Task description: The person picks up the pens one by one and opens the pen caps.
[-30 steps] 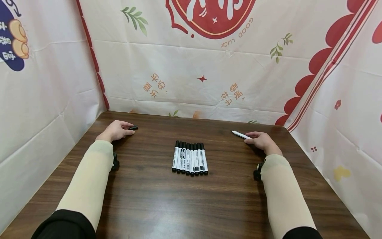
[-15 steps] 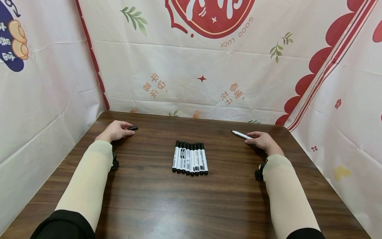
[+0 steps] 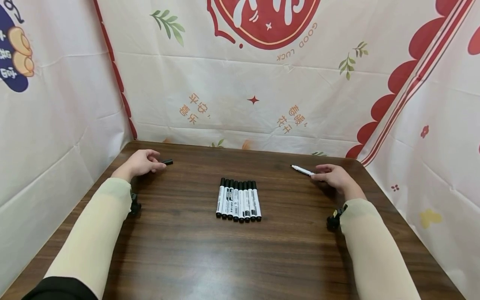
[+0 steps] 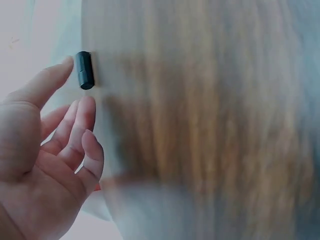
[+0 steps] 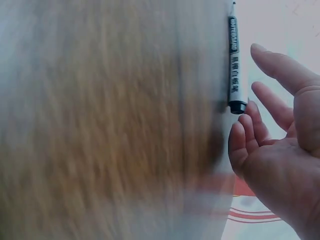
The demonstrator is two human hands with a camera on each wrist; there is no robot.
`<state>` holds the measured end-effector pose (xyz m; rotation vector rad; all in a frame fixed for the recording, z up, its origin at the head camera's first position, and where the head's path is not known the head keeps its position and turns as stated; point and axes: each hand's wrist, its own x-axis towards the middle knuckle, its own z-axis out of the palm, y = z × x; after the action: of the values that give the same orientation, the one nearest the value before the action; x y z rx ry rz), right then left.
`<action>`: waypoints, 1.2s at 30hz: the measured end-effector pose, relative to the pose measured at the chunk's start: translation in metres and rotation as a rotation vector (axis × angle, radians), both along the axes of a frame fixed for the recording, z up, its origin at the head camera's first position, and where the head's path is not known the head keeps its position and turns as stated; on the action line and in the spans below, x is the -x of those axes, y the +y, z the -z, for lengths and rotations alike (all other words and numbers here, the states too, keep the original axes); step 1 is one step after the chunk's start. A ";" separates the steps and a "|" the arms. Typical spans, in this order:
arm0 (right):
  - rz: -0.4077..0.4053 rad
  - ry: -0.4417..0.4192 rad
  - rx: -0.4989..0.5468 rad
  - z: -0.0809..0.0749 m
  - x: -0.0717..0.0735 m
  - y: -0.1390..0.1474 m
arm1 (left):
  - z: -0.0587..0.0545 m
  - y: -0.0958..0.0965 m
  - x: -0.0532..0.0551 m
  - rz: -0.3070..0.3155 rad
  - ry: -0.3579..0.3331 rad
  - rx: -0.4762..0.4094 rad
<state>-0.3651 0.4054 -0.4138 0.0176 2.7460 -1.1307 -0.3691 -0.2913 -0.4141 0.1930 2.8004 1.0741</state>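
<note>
A black marker cap [image 3: 167, 162] lies on the table at the far left; in the left wrist view the cap [image 4: 85, 70] sits just beyond the fingertips, with a gap between. My left hand [image 3: 140, 162] is beside it, fingers loosely bent and holding nothing. On the far right lies an uncapped whiteboard marker [image 3: 302, 170], its tip pointing left and away. The right wrist view shows this marker [image 5: 235, 65] apart from the spread thumb and fingers of my right hand [image 3: 333, 177]. Between the hands, several capped markers [image 3: 238, 200] lie in a tight row, black caps away from me.
The brown wooden table [image 3: 232, 258] reaches to a white printed cloth [image 3: 232, 79] hanging behind it. More cloth hangs along the left and right sides. A small black wrist camera [image 3: 333, 221] sits on the right wrist, another on the left.
Both hands have loosened and drawn slightly outward, the left off the cap and the right off the marker. The cap, the marker and the row stay in place.
</note>
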 end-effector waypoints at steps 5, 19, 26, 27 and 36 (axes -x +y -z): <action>-0.006 0.032 -0.005 -0.009 -0.004 0.002 | -0.010 -0.002 -0.005 -0.025 0.070 0.006; -0.117 0.160 -0.028 -0.040 -0.025 -0.041 | -0.027 0.028 -0.022 0.061 0.174 -0.038; -0.218 0.173 0.022 -0.040 -0.040 -0.077 | -0.029 0.062 -0.028 0.175 0.223 -0.064; -0.234 0.170 0.025 -0.039 -0.041 -0.082 | -0.029 0.068 -0.029 0.193 0.220 -0.069; -0.332 0.118 0.005 -0.028 -0.050 -0.116 | -0.026 0.105 -0.043 0.304 0.206 -0.067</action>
<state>-0.3151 0.2891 -0.3859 -0.5006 2.7076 -1.0741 -0.3259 -0.1861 -0.3876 0.7496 2.7828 1.1278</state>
